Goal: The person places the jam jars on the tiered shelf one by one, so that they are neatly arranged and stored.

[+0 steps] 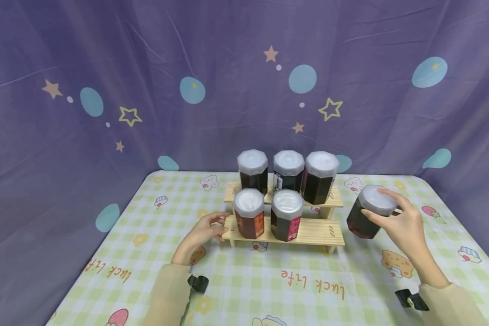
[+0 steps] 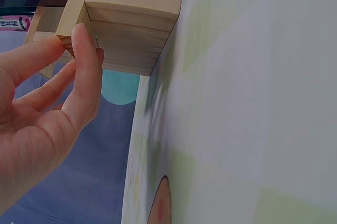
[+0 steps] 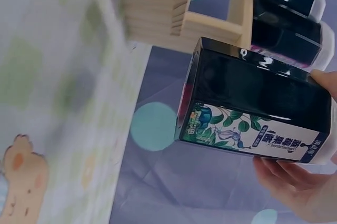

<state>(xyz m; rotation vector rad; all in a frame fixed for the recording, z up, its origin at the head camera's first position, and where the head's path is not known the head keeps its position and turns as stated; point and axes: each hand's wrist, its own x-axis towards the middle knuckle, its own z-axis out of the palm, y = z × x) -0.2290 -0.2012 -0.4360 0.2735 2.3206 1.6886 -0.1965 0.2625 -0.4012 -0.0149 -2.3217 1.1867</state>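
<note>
My right hand grips a dark jam jar by its white lid, fingers and thumb on opposite sides. The jar tilts beside the right end of a two-step wooden rack. In the right wrist view, the same jam jar shows a pale label with blueberries and green leaves. My left hand pinches the left end of the rack's lower board between thumb and fingers. Two jars, one with an orange label and one with a pink label, stand on the lower step.
Three dark jars with white lids stand on the upper step: a left jar, a middle jar and a right jar. A checked tablecloth covers the table. Behind it hangs a purple curtain with stars.
</note>
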